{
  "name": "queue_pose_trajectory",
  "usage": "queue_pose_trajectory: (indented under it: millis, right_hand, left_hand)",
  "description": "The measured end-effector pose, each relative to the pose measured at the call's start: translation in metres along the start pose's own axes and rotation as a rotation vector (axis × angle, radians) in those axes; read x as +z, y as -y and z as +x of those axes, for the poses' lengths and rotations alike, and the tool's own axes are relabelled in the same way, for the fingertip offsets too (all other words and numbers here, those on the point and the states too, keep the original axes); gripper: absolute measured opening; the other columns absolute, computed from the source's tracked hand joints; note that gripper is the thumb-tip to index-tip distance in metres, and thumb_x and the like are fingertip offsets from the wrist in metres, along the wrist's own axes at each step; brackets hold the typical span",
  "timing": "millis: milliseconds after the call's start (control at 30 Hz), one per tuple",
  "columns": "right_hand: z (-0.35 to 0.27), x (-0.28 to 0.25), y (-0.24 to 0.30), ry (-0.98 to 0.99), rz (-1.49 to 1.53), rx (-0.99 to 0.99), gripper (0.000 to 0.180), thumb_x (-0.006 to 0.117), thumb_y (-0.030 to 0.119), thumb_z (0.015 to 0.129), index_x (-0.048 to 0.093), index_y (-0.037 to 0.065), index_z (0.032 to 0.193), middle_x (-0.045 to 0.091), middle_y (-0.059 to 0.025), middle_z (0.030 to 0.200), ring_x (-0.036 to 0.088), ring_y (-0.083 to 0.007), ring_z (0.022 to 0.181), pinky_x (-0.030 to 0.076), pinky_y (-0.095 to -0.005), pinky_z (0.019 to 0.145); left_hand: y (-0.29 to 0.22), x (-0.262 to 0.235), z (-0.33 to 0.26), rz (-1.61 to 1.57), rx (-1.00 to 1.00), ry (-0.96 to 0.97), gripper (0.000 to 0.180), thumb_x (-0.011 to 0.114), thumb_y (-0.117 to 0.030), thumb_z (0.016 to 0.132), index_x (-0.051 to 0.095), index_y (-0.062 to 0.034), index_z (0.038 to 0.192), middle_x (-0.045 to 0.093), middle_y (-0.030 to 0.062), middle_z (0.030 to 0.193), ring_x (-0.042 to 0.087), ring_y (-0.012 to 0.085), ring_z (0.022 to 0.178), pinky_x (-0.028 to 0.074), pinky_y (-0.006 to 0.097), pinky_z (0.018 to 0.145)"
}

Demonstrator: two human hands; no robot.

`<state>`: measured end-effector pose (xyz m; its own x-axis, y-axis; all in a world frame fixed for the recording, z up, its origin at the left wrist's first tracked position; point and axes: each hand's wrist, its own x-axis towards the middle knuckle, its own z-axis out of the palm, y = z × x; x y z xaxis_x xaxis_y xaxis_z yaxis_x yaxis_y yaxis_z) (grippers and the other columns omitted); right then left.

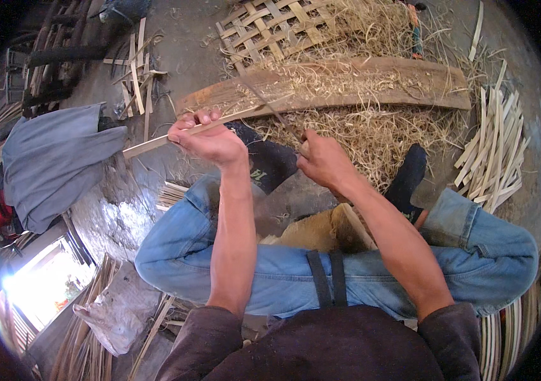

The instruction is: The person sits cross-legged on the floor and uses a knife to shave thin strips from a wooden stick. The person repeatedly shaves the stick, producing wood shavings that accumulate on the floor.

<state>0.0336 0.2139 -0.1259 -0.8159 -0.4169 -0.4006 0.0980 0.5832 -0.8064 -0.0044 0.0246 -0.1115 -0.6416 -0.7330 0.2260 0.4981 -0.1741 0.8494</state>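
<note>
My left hand (210, 141), palm turned up, is closed around a long pale bamboo strip (146, 147). One end of the strip sticks out to the left; the other slants up to the right over a wooden plank (439, 86). A knife (275, 113) is in my right hand (329, 164), its handle mostly covered by my fingers. Its narrow dark blade crosses the strip near the plank's front edge; whether the edge cuts into it I cannot tell. Thin curly shavings (372, 136) lie on the plank and in front of it.
An openwork woven bamboo piece (277, 28) lies beyond the plank. Split strips are piled at the right (491, 149), with crossed strips (135, 70) at the far left. Grey cloth (54, 162) hangs at the left, above a whitish sack (118, 308). My crossed legs (175, 244) frame the near area.
</note>
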Motion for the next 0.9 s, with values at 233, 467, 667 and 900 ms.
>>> queue_pose_trajectory:
  millis: [233,467,667,900]
  right_hand:
    - [0.009,-0.004,-0.013,0.020,-0.040,0.028,0.036,0.066,0.018,0.078,0.054,-0.003,0.104,0.065,-0.0276,0.087,0.063,-0.0447,0.088,0.050,-0.0481,0.078]
    - [0.007,-0.001,-0.040,-0.019,-0.079,0.111,0.037,0.066,0.021,0.080,0.052,-0.006,0.100,0.064,-0.0299,0.088,0.063,-0.0468,0.087,0.051,-0.0504,0.079]
    - [0.017,0.003,-0.065,-0.012,-0.102,0.234,0.038,0.066,0.023,0.081,0.053,-0.006,0.101,0.065,-0.0295,0.088,0.063,-0.0462,0.088,0.051,-0.0501,0.079]
    - [0.011,0.007,-0.060,-0.070,-0.189,0.244,0.032,0.061,0.021,0.082,0.053,-0.003,0.103,0.066,-0.0261,0.082,0.065,-0.0439,0.083,0.051,-0.0517,0.075]
  left_hand:
    - [-0.002,0.007,0.002,0.039,0.021,0.002,0.040,0.045,-0.057,0.096,0.040,-0.0183,0.087,0.042,-0.0032,0.085,0.045,0.0113,0.071,0.039,0.032,0.065]
    - [-0.004,0.005,-0.003,0.024,0.019,0.012,0.039,0.046,-0.055,0.097,0.040,-0.0181,0.089,0.041,-0.0028,0.085,0.045,0.0112,0.072,0.039,0.030,0.064]
    - [-0.002,0.008,-0.003,0.030,-0.002,0.002,0.039,0.044,-0.055,0.098,0.039,-0.0168,0.089,0.041,-0.0024,0.086,0.045,0.0116,0.072,0.041,0.032,0.066]
    - [-0.004,0.007,0.001,0.125,0.014,-0.072,0.039,0.043,-0.050,0.100,0.041,-0.0121,0.093,0.043,0.0009,0.089,0.049,0.0136,0.077,0.047,0.033,0.069]
